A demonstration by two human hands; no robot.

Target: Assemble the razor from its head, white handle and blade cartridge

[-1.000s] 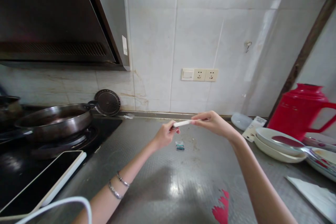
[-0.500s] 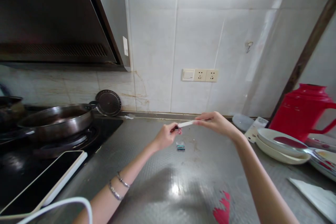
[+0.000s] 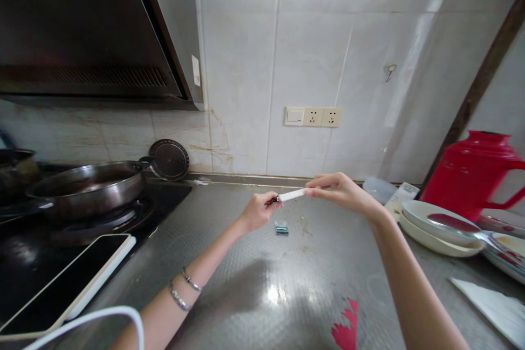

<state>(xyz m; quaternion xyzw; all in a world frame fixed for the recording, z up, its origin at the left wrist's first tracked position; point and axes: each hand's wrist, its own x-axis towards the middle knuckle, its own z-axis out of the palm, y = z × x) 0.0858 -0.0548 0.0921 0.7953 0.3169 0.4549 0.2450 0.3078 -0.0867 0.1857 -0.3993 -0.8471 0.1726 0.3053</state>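
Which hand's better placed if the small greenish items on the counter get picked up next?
Left, probably: the left hand is visibly nearer the small greenish items. Both grip the white object, so the right hand would need to hold it alone.

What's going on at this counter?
A person holds a slim white object above the metal counter, the left hand gripping its left end, where something dark shows, and the right hand pinching its right end. What look like small batteries lie on the counter below. Left, a pan sits on the stove; right, a red jug stands behind dishes.
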